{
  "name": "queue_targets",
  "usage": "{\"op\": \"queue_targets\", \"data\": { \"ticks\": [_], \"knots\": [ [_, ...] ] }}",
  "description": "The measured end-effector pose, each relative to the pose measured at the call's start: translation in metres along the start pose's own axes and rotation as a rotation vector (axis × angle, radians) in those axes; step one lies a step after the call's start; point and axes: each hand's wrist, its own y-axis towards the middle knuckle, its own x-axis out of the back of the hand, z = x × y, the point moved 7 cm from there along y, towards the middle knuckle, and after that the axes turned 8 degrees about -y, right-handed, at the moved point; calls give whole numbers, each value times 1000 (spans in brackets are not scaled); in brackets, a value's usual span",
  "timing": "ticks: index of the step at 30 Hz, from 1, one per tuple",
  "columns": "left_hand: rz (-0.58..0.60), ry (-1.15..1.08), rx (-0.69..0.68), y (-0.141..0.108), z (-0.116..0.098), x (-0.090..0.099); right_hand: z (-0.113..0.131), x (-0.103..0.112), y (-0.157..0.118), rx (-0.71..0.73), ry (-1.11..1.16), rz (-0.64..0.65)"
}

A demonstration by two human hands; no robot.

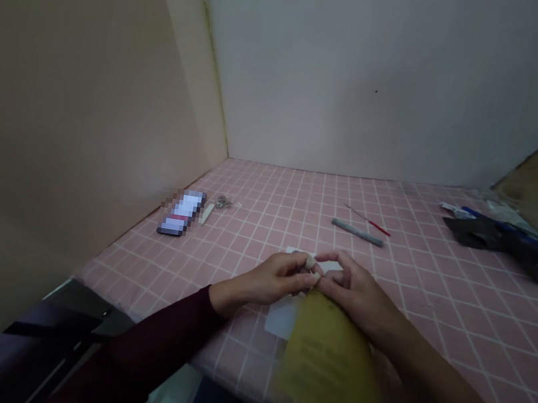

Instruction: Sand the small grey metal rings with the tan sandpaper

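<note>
My left hand [288,276] is closed in a pinch near the table's front edge. Pale beige bits [310,261] show at its thumb and fingertip; whether they are coverings or a held piece, I cannot tell. Close against it, my right hand [350,284] has its fingers bent, with the thumb side at the top corner of a yellow sheet [335,366]. The sheet hangs down toward me over the table edge, with blurred dark print on it. Partly under both hands and the sheet lies white paper [280,321].
A grey rod [358,232] and a thin red-handled tool [374,226] lie beyond my hands. At left are a phone [181,213], a small white strip [207,214] and a little metal item [223,202]. Dark cloth-like material [476,232] is heaped at right. Walls border the checked table.
</note>
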Motion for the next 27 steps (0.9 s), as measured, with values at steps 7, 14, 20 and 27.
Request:
{"op": "queue_targets", "data": {
  "ticks": [7, 14, 20, 27],
  "knots": [
    [-33, 44, 0, -1, -4, -1, -8, -5, 6, -35, 125, 29],
    [5, 73, 14, -2, -4, 0, -11, -10, 5, -41, 190, 75],
    [11, -43, 48, -2, -1, -3, 2, -5, 1, 42, 20, -16],
    [-32, -120, 149, -2, 16, 4, 3, -5, 2, 83, -56, -21]
  ]
}}
